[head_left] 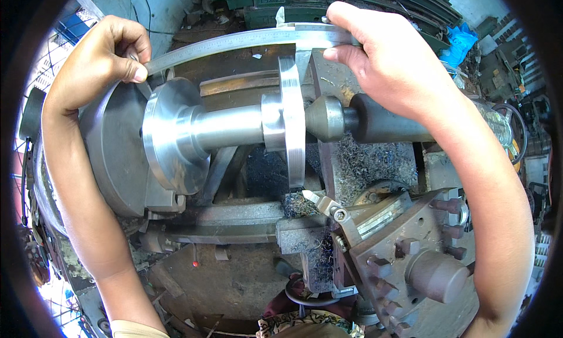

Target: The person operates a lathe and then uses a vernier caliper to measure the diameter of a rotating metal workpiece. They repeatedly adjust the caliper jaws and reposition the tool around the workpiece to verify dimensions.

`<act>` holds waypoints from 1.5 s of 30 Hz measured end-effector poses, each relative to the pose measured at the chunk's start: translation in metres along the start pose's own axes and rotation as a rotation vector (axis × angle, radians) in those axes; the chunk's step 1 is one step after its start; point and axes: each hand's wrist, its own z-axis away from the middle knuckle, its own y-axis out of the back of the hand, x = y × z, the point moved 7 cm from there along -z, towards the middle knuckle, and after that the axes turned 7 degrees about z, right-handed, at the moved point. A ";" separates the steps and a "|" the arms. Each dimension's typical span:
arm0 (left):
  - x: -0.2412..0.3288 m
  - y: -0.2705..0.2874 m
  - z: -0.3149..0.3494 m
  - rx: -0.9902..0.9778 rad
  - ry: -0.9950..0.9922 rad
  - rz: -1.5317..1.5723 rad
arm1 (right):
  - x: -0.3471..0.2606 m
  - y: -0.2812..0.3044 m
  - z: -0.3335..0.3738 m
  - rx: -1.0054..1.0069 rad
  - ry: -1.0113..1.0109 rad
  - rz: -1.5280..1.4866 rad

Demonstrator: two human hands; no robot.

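A shiny steel workpiece (226, 127) with a flange at each end sits in a lathe, between the big grey chuck (111, 156) on the left and the cone-shaped tailstock centre (325, 118) on the right. My left hand (108, 56) pinches the left end of a long steel ruler (234, 41). My right hand (381, 56) grips its right end. The ruler lies level above the workpiece, spanning from one flange to the other. The right flange (291, 121) stands just below the ruler.
The tool post (410, 250) with its bolts and a cutting tool (319, 200) sits at lower right, the tip just under the right flange. Metal swarf (369, 162) lies on the lathe bed. Machinery and a blue bag (460, 41) crowd the back.
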 end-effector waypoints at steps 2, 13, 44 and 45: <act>0.001 0.001 0.001 0.022 0.008 -0.005 | 0.000 0.000 0.001 0.017 -0.010 -0.003; 0.006 0.004 0.007 0.134 -0.011 0.037 | 0.001 0.000 0.000 0.021 -0.022 -0.017; 0.009 0.006 0.013 0.206 -0.090 0.041 | 0.002 0.004 0.000 0.011 -0.021 -0.013; 0.009 0.006 0.013 0.211 -0.084 0.038 | 0.002 0.004 -0.001 0.001 -0.025 0.004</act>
